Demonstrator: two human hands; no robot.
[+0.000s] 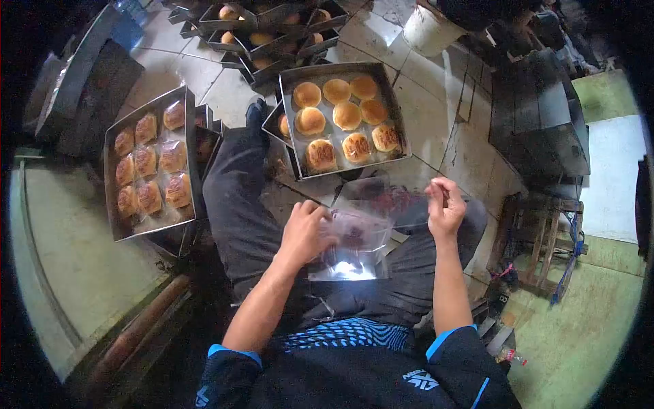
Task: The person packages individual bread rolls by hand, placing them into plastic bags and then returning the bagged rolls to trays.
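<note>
Above my lap, my left hand point(310, 230) has its fingers bent at the left edge of a clear plastic bag point(357, 238); motion blurs its fingertips. The bag is see-through with some dark print, and its lower end shines over my thighs. My right hand point(446, 203) is raised to the right of the bag, apart from it, with thumb and fingers pressed together; anything between them is too small to make out. Beyond my hands, a square metal tray point(354, 170) holds several round golden buns point(346, 116), the front ones with dark print on top.
At the left, a second tray point(109, 177) holds several wrapped buns point(145, 161). Stacked trays point(259, 51) with buns stand at the top. A white bucket point(429, 31) is at the upper right, dark metal boxes point(538, 116) and a wooden stool point(541, 238) farther right.
</note>
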